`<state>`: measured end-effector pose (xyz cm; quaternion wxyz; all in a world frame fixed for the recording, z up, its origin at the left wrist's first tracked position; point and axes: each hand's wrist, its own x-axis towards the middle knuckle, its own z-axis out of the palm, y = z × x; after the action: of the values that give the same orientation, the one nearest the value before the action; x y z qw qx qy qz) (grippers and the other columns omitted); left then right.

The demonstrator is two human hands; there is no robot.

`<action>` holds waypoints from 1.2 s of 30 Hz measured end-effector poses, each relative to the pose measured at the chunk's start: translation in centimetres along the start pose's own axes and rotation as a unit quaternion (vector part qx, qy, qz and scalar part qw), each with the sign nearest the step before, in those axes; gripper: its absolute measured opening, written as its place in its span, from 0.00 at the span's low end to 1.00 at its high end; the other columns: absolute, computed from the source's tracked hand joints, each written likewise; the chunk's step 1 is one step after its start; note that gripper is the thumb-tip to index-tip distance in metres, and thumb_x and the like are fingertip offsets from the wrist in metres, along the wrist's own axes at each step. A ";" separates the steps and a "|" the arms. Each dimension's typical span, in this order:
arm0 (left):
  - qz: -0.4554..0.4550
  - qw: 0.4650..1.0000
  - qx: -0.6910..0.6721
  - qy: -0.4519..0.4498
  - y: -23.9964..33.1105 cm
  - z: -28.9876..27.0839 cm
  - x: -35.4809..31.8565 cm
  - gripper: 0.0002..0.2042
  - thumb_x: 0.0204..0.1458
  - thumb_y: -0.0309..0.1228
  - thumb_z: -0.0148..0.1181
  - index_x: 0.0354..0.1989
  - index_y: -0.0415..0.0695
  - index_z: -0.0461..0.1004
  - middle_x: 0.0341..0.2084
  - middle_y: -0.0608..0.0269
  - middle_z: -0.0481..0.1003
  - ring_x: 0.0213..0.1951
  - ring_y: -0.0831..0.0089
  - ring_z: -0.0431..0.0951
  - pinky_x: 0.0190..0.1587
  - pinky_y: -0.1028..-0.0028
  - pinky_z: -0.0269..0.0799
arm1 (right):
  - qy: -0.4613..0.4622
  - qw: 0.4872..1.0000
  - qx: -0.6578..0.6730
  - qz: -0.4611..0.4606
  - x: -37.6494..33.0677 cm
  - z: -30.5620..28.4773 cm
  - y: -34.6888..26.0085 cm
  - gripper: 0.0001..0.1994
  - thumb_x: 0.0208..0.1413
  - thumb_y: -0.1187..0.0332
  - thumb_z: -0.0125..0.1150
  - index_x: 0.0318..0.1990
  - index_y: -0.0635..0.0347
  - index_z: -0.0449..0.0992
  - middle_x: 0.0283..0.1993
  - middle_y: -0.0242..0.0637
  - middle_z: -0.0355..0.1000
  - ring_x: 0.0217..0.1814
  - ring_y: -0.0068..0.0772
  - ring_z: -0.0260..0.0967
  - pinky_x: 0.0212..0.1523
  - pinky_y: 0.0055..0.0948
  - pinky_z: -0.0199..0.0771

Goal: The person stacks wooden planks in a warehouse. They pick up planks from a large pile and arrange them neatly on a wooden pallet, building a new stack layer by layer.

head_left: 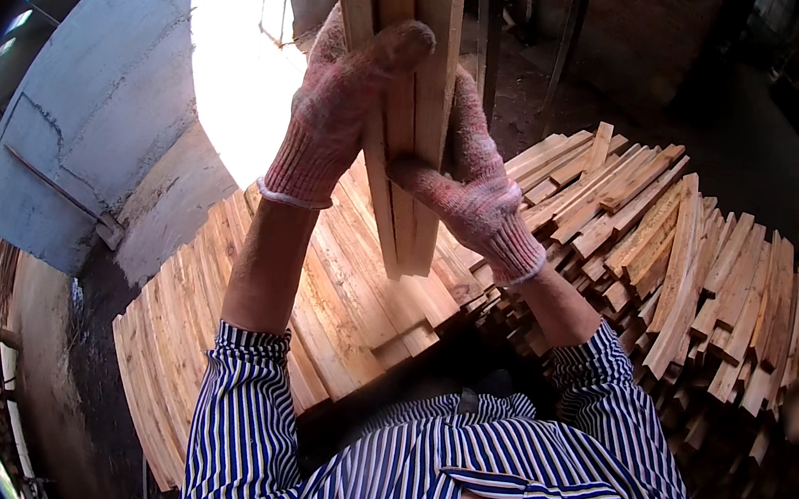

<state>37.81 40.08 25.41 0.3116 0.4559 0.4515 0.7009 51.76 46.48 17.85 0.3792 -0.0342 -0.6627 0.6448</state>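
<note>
Several wooden slats [409,99] are held together as one bundle, raised in front of the person, above the stacks below. The long axis of the bundle runs nearly upright, from the upper edge of the view down to about the wrists. The left hand [333,104] is closed around the bundle from the left, its thumb laid across the front face, high on the slats. The right hand [474,184] is closed on the right edge, lower down, with its fingers [420,173] pressed across the front near the bottom end. Both hands are covered by pink knitted gloves. So the bundle is gripped between the two hands, and the right hand is nearer to its lower end.

Under the bundle a flat stack [311,309] of slats is laid in neat rows. To the right a loose pile [718,281] is heaped unevenly. A grey wall [92,128] is seen at the left, with strong daylight beside it.
</note>
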 end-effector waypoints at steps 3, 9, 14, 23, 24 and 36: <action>-0.016 0.996 0.092 -0.001 -3.5 -6.5 -2.6 0.23 0.53 0.33 0.71 0.56 0.40 0.73 0.44 0.61 0.78 0.44 0.73 0.78 0.50 0.71 0.76 | -0.042 0.996 -0.077 -0.012 -1.1 3.6 7.1 0.56 0.51 0.68 0.73 0.78 0.54 0.33 0.74 0.53 0.52 0.75 0.44 0.56 0.73 0.42 0.59; -0.049 0.992 -0.078 0.092 -3.8 -12.9 -1.5 0.25 0.56 0.43 0.69 0.54 0.37 0.73 0.43 0.54 0.80 0.45 0.64 0.82 0.48 0.67 0.82 | -0.063 0.978 -0.182 0.081 0.0 4.6 8.4 0.55 0.53 0.52 0.73 0.78 0.56 0.38 0.75 0.57 0.53 0.77 0.46 0.53 0.73 0.38 0.58; -0.123 0.951 -0.269 0.094 -7.7 -16.7 -2.4 0.25 0.61 0.49 0.61 0.46 0.33 0.70 0.35 0.48 0.76 0.37 0.57 0.81 0.35 0.63 0.85 | -0.027 0.971 -0.166 0.170 -0.3 -1.0 12.1 0.42 0.57 0.52 0.69 0.74 0.57 0.56 0.74 0.45 0.59 0.76 0.40 0.56 0.73 0.37 0.59; -0.262 0.884 -0.265 0.283 -18.9 -17.2 -8.3 0.38 0.55 0.67 0.55 0.45 0.36 0.70 0.29 0.51 0.75 0.30 0.58 0.80 0.34 0.59 0.83 | -0.196 0.865 -0.436 0.152 -2.4 -1.2 20.3 0.25 0.70 0.48 0.40 0.71 0.38 0.65 0.70 0.54 0.63 0.58 0.53 0.74 0.57 0.48 0.75; -0.288 0.880 -0.239 0.293 -19.9 -16.6 -7.7 0.42 0.54 0.71 0.50 0.49 0.34 0.67 0.31 0.49 0.74 0.31 0.55 0.80 0.35 0.56 0.83 | -0.193 0.863 -0.422 0.199 -2.3 -1.1 20.2 0.25 0.70 0.49 0.42 0.70 0.44 0.66 0.66 0.53 0.66 0.61 0.54 0.70 0.61 0.46 0.71; -0.319 0.923 0.080 0.202 -26.0 -18.4 -5.2 0.41 0.63 0.67 0.34 0.73 0.46 0.54 0.55 0.46 0.73 0.55 0.52 0.74 0.59 0.50 0.72 | -0.132 0.963 -0.124 0.202 0.3 0.0 16.6 0.41 0.51 0.60 0.68 0.74 0.42 0.59 0.72 0.48 0.63 0.70 0.42 0.66 0.69 0.33 0.66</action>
<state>23.55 39.61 -3.58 0.3830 0.1600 0.6811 0.6031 44.13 49.38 3.34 0.1433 -0.1290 -0.7609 0.6196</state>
